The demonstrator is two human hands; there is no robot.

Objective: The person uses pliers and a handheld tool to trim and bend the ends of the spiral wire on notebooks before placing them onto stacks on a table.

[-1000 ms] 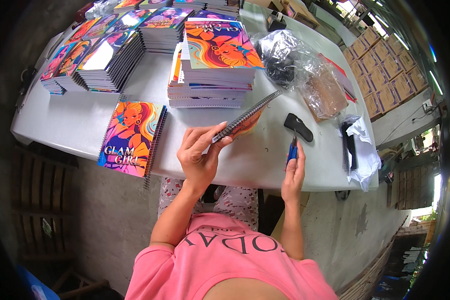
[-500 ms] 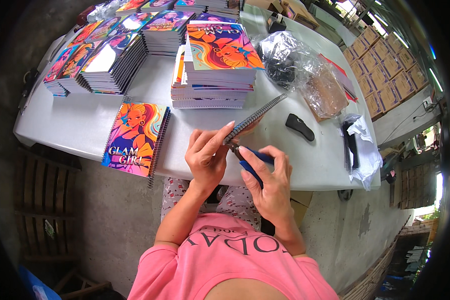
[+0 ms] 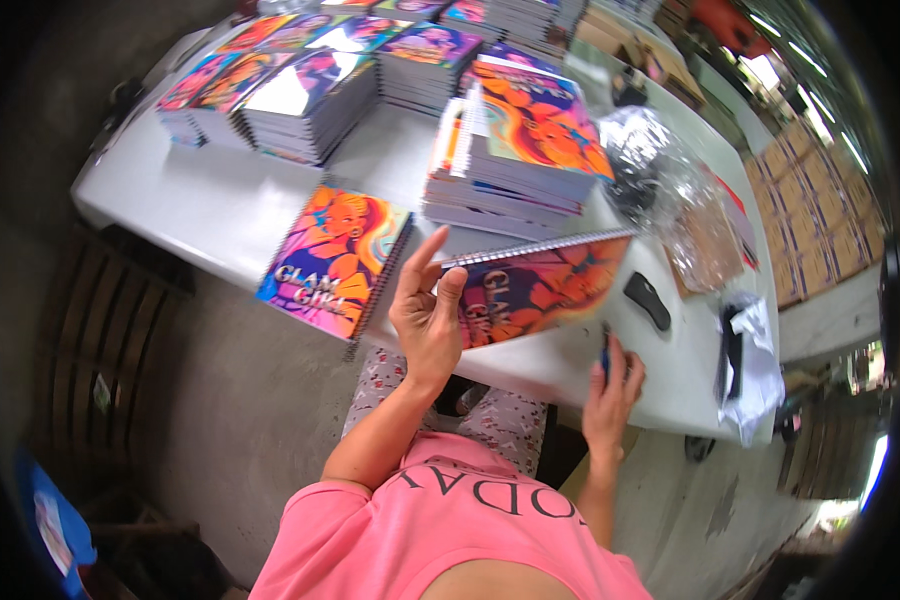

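Note:
My left hand (image 3: 425, 325) pinches the end of a spiral notebook (image 3: 540, 290), thumb against the wire binding. The notebook is raised over the table's front edge, its colourful cover tilted toward me and the binding on the far side. Lower right of it, my right hand (image 3: 613, 390) is closed around a pair of blue-handled pliers (image 3: 605, 357), mostly hidden by the fingers; their dark jaws are apart from the notebook. To the left, a small pile of matching notebooks (image 3: 340, 255) lies face up at the table edge.
A tall stack of loose-leaf covers and pages (image 3: 530, 150) stands beyond my hands. Finished-looking notebook stacks (image 3: 310, 105) fill the far left. On the right lie a black oblong object (image 3: 648, 302), clear plastic wrapping (image 3: 660, 170) and crumpled white paper (image 3: 755, 370). Cartons (image 3: 815, 215) are piled behind.
The notebook has turned from edge-on to show its cover. My right hand has drawn the pliers away from the binding, down and to the right. The whole view has shifted.

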